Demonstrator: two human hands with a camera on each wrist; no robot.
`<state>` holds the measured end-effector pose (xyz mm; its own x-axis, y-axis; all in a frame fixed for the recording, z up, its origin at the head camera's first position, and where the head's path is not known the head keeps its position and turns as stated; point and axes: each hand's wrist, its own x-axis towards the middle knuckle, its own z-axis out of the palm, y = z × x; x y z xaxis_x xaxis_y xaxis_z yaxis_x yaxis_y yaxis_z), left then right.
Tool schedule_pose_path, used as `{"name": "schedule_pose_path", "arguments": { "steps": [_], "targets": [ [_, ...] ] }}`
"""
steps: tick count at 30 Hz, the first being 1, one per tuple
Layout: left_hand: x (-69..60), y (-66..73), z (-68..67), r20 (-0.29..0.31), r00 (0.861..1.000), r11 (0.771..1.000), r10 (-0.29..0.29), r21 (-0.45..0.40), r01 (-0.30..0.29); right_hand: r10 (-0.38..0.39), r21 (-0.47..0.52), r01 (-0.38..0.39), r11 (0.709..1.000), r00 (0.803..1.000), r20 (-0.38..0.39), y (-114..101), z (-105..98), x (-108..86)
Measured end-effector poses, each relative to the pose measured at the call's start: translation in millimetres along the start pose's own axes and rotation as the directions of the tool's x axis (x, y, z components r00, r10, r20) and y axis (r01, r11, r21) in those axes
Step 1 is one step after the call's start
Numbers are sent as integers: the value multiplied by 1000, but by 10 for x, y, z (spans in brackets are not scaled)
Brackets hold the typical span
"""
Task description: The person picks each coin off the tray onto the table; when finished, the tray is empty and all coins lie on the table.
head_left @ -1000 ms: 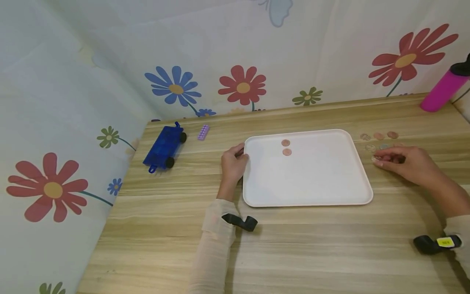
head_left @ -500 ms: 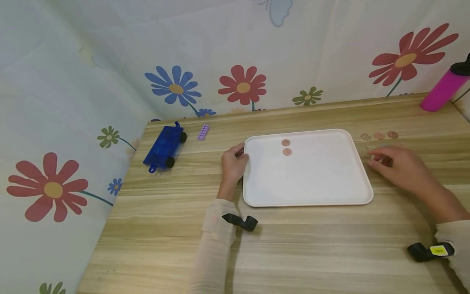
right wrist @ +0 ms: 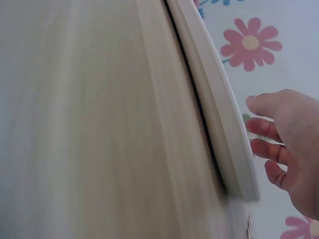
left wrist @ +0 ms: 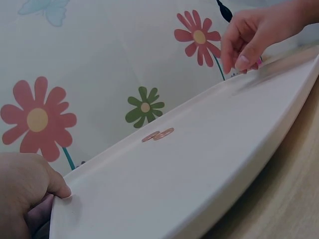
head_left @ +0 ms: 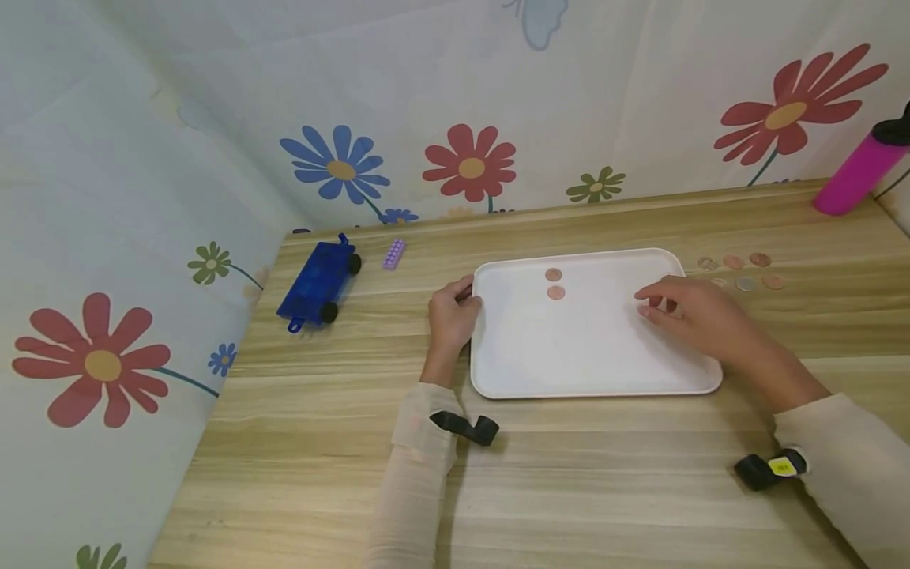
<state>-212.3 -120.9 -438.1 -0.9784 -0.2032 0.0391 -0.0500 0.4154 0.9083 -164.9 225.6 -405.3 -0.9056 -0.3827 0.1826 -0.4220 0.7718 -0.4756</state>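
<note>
A white rectangular tray [head_left: 597, 348] lies on the wooden table. My left hand [head_left: 453, 320] grips its left edge, the thumb on the rim in the left wrist view. Two copper coins [head_left: 555, 293] lie on the tray near its back edge. My right hand [head_left: 700, 316] is above the tray's right part, thumb and index finger drawn together in a pinch on a small coin; the fingers mostly hide the coin now. Beyond this hand, several copper and silver coins [head_left: 744, 284] lie in rows on the table, one partly covered.
A blue toy wagon [head_left: 317, 283] with black wheels lies at the back left, with a purple toy brick [head_left: 394, 254] beside it. A pink bottle [head_left: 856, 174] with a black lid stands at the back right. A flowered sheet [head_left: 526, 103] hangs behind the table.
My right hand has picked up a coin from the table and moved left, over the tray. The left hand and the two coins on the tray stay in place.
</note>
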Motion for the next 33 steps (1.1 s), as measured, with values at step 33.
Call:
{"name": "schedule_pose_path", "arguments": {
  "steps": [33],
  "targets": [
    [-1,-2,-14,26,1000,1000,14,-11,-14,253,106,-253,962,967,8,-535,691,758]
  ]
}}
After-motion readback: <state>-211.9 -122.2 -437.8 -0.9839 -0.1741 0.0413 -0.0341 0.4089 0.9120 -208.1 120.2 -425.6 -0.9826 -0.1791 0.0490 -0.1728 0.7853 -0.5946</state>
